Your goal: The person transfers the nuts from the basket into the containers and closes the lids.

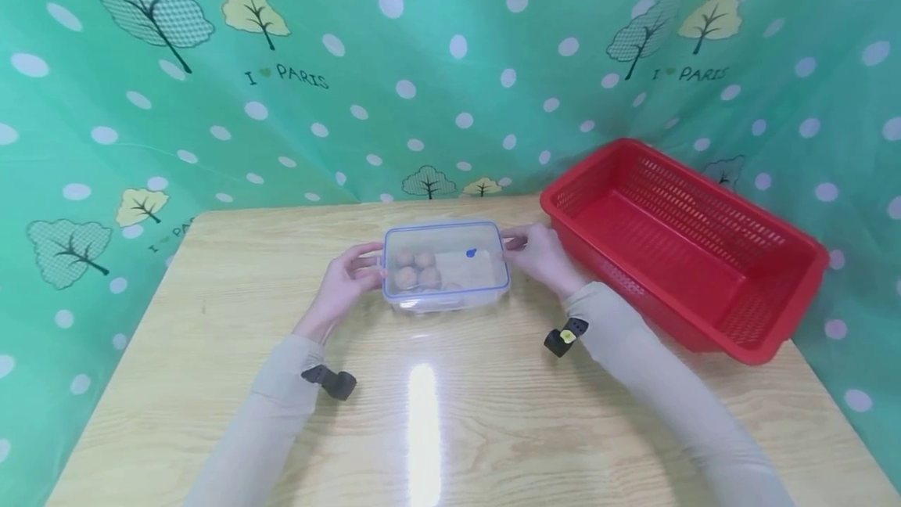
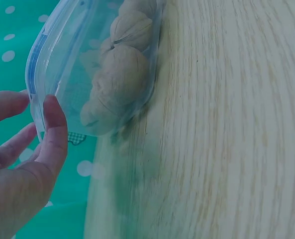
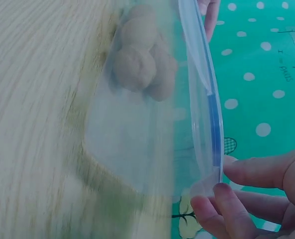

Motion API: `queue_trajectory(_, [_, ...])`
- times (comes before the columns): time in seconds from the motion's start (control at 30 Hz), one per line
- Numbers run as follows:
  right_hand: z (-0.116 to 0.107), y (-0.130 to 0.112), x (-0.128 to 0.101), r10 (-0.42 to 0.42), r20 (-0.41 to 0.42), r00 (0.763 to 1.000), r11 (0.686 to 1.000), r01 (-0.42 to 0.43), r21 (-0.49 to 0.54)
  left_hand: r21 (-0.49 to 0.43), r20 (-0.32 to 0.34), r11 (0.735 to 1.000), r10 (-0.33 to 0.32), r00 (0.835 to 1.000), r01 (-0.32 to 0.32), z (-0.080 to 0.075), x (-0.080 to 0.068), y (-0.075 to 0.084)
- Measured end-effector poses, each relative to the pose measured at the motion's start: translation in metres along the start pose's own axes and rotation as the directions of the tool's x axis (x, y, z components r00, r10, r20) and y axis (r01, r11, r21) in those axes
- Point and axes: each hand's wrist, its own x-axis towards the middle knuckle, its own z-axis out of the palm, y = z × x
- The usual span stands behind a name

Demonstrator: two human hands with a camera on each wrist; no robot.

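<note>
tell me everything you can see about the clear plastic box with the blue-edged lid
The clear plastic box is a rectangular food container with see-through walls and a transparent lid edged in blue, bearing a small blue mark. The lid is on. It sits flat on the wooden table, left of the red basket. Inside, at its left end, lie several round tan walnuts. The left hand touches its left end with thumb and fingers at the lid rim; the right hand pinches the lid edge at the right end.
</note>
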Motion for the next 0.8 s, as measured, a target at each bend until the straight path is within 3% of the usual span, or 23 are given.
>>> queue_trajectory(0.2, [-0.002, 0.009, 0.003, 0.097, 0.064, 0.993, 0.993, -0.101, 0.059, -0.027, -0.004, 1.000, 0.007, 1.000, -0.007, 0.002, 0.000, -0.004])
queue_trajectory(0.43, [-0.001, 0.008, 0.002, 0.080, 0.077, 0.994, 0.996, -0.082, 0.030, -0.014, -0.034, 1.000, 0.025, 0.999, -0.026, 0.006, -0.003, -0.005])
queue_trajectory(0.67, [0.001, 0.008, 0.001, 0.069, 0.090, 0.994, 0.995, -0.075, 0.063, 0.083, -0.115, 0.996, 0.025, 0.993, -0.015, 0.008, -0.009, -0.007])
queue_trajectory(0.8, [0.002, 0.007, 0.001, 0.068, 0.089, 0.994, 0.995, -0.074, 0.066, 0.149, -0.151, 0.988, 0.066, 0.986, -0.043, 0.009, -0.011, -0.005])
